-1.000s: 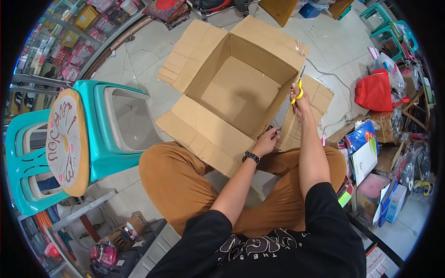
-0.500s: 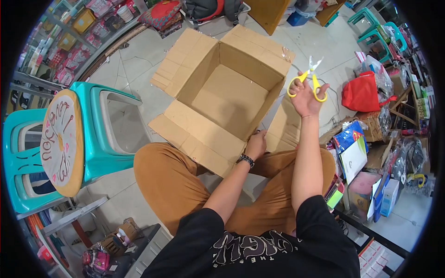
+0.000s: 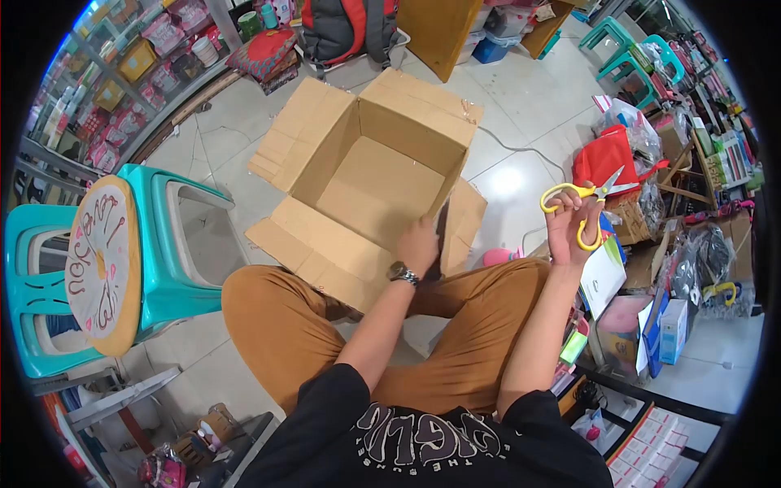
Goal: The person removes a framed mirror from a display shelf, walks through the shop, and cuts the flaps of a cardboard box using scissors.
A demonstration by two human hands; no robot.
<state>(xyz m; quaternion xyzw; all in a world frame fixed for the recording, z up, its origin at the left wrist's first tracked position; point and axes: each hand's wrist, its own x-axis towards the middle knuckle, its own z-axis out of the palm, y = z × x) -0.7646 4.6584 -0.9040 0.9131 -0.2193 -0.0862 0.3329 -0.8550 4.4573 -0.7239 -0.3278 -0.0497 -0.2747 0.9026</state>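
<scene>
An open cardboard box (image 3: pixel 382 175) rests on the floor by my crossed legs, its flaps folded outward. My left hand (image 3: pixel 417 246), a watch on its wrist, grips the box's right wall near the front corner; its fingertips are partly hidden. Out to the right, my right hand (image 3: pixel 572 234) is raised with yellow-handled scissors (image 3: pixel 600 193). Fingers are in the handle loops, and the blades stand apart, pointing up and right, away from the box. The right flap (image 3: pixel 465 224) hangs outward between my two hands.
Teal stools (image 3: pixel 175 244) stand on the left with a round lettered board (image 3: pixel 106 264) against them. A red bag (image 3: pixel 606 159) and piled goods lie at right. A backpack (image 3: pixel 346 32) sits beyond the box. A cable (image 3: pixel 521 149) crosses the floor.
My right hand has moved right and lower with the scissors, whose blades now tilt rightward. My left hand has shifted up onto the box wall. The box appears further left in view.
</scene>
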